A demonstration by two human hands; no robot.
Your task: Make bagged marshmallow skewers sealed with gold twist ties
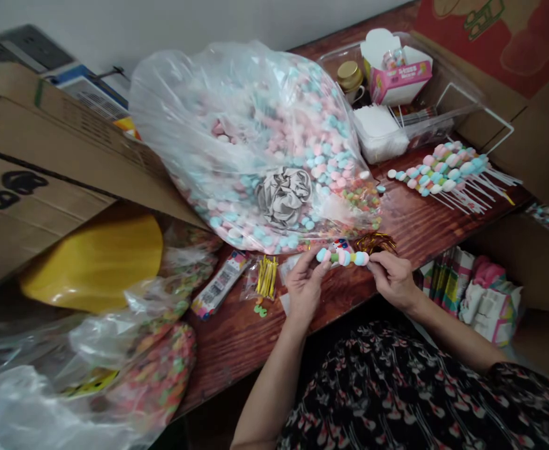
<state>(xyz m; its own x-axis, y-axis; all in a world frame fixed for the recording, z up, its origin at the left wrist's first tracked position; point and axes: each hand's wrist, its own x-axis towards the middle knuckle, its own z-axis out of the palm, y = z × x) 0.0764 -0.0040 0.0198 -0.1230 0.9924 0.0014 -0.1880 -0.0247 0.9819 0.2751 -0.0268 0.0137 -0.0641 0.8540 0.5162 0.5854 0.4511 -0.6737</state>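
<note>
My left hand (305, 287) and my right hand (391, 280) both pinch a short skewer of pastel marshmallows (342, 257) above the wooden table (237, 340). It carries pink and blue pieces with a green-yellow piece in the middle. Just beyond my right fingers lies a tangle of gold twist ties (375, 242). Near my left hand sits a small clear packet of yellow ties (266, 278). A large clear bag of pink and blue marshmallows (256, 144) rests directly behind both hands. Finished marshmallow skewers (448, 172) lie in a row to the right.
Cardboard boxes (35, 150) crowd the left, above a yellow plastic object (99, 265) and bags of colourful candy (157, 369). At the back stand a clear tray (424, 106), a pink paper box (396, 69) and a gold-lidded jar (349, 81). A cardboard box (537, 144) borders the right.
</note>
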